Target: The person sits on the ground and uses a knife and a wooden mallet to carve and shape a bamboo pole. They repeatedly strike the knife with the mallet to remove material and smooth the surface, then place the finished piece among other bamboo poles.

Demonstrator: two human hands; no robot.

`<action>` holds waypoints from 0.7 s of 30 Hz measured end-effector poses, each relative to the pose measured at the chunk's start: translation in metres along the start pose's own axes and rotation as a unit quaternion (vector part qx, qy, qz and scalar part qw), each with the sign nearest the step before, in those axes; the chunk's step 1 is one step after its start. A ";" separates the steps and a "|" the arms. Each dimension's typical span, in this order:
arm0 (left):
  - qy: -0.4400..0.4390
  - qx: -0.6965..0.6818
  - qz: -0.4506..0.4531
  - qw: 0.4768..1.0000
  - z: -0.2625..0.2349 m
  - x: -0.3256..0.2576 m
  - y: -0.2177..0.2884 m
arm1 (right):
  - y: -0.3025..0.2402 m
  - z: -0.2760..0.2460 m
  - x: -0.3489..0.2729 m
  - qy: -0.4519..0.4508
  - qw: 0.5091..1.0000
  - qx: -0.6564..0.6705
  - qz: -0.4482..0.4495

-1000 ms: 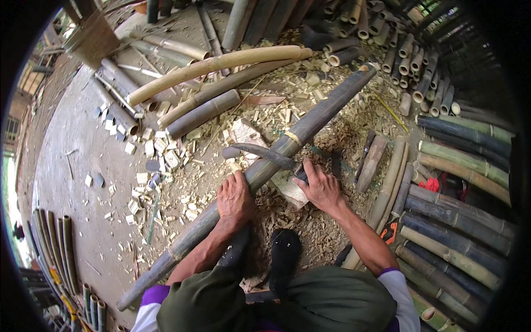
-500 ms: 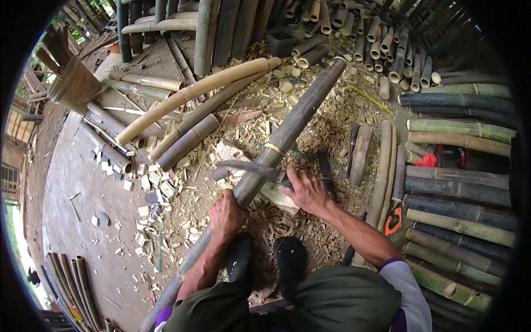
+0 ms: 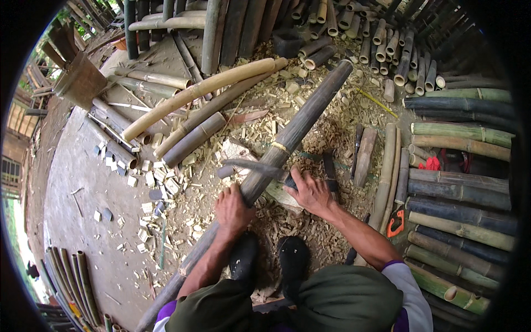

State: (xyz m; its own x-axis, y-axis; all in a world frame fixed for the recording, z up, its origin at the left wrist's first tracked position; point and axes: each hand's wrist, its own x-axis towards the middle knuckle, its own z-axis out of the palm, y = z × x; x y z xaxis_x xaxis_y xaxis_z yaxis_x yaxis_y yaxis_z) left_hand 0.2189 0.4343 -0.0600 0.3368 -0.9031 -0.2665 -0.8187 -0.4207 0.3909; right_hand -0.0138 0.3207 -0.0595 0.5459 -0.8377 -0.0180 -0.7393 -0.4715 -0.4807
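A long dark bamboo pole (image 3: pixel 312 105) slants from the lower left to the far right, with a pale cut ring at a node. My left hand (image 3: pixel 233 210) is closed over the pole, below that ring. In my right hand (image 3: pixel 312 193) is the dark handle of a machete, its fingers curled round it. The machete's curved blade (image 3: pixel 251 165) lies across the pole just below the ring. Beneath the pole, a pale chopped wood block (image 3: pixel 283 196) partly shows; the pole hides the rest.
Wood chips (image 3: pixel 166 188) litter the floor around my dark shoes (image 3: pixel 293 257). Thick bamboo lengths (image 3: pixel 204 94) lie at the left. Stacked bamboo poles (image 3: pixel 459 185) line the right, near an orange-handled saw (image 3: pixel 396 223). Cut tubes (image 3: pixel 381 52) are piled at the far right.
The view has shifted slightly, moving the scene a little to the right. My left hand's fingers now lie further over the pole. The machete blade still rests across it.
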 end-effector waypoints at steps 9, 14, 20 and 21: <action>0.017 -0.009 -0.005 1.000 0.012 0.004 0.001 | 0.010 0.003 -0.004 0.032 0.998 -0.051 -0.007; -0.018 -0.018 0.010 1.000 0.005 0.011 -0.003 | 0.011 0.005 -0.003 0.031 0.996 -0.061 -0.051; -0.078 -0.054 0.006 0.995 -0.013 0.016 -0.001 | 0.000 0.019 -0.001 -0.063 0.984 0.107 0.131; -0.083 -0.053 0.008 0.995 -0.013 0.018 -0.001 | -0.006 0.020 -0.011 -0.055 0.994 0.088 0.047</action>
State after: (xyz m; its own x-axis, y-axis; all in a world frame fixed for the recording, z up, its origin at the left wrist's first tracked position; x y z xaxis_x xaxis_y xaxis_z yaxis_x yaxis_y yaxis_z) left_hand 0.2318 0.4177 -0.0537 0.2349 -0.8867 -0.3982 -0.7672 -0.4207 0.4842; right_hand -0.0074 0.3380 -0.0745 0.5253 -0.8356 -0.1606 -0.7137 -0.3300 -0.6178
